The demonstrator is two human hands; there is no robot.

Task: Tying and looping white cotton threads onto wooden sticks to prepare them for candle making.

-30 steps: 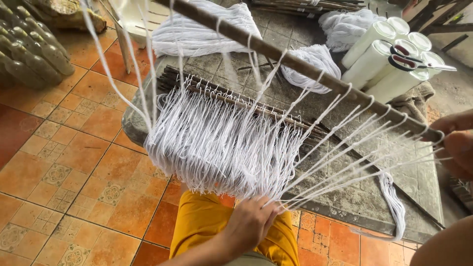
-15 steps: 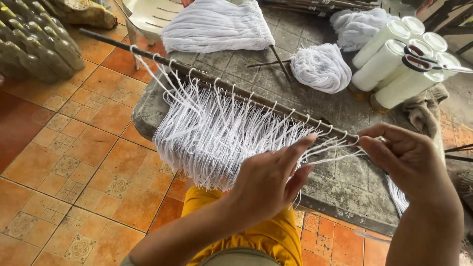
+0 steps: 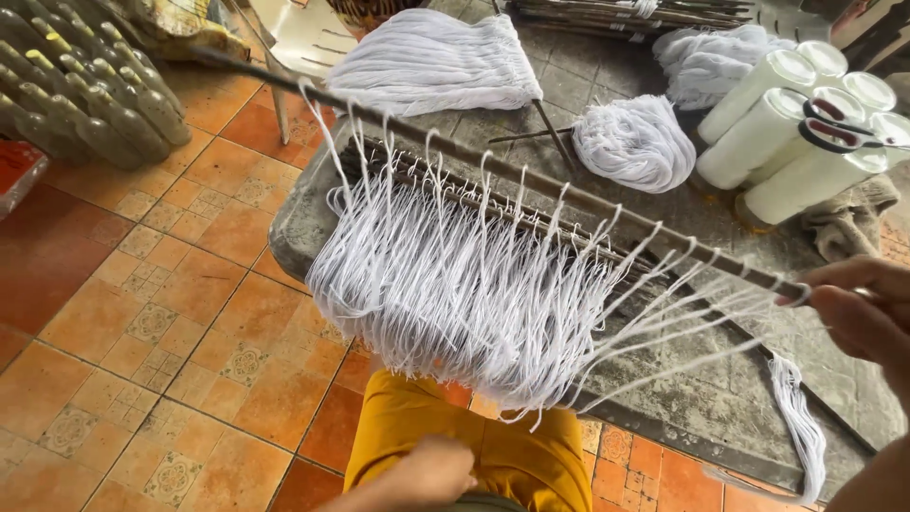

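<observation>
Head view: the right hand (image 3: 858, 308) pinches the end of a long thin rod (image 3: 531, 180) hung with white strings (image 3: 455, 284).

The left hand (image 3: 427, 474) has dropped from the strings, where it reached half a second ago, to the yellow trousers (image 3: 474, 446) below the rod; whether its fingers are spread or curled I cannot tell. The rod now hangs raised and slanted over the stone counter (image 3: 664, 379), so the strings fall freely from it in a loose curtain. Beyond the rod lie a flat white string bundle (image 3: 431, 62) and a round skein (image 3: 635, 142); near the right-hand end of the rod stand white spools (image 3: 777, 133) with red-handled scissors (image 3: 839, 123) on top. Past its left end, bottles (image 3: 76, 95) stand on the tiled floor (image 3: 142, 332).
</observation>
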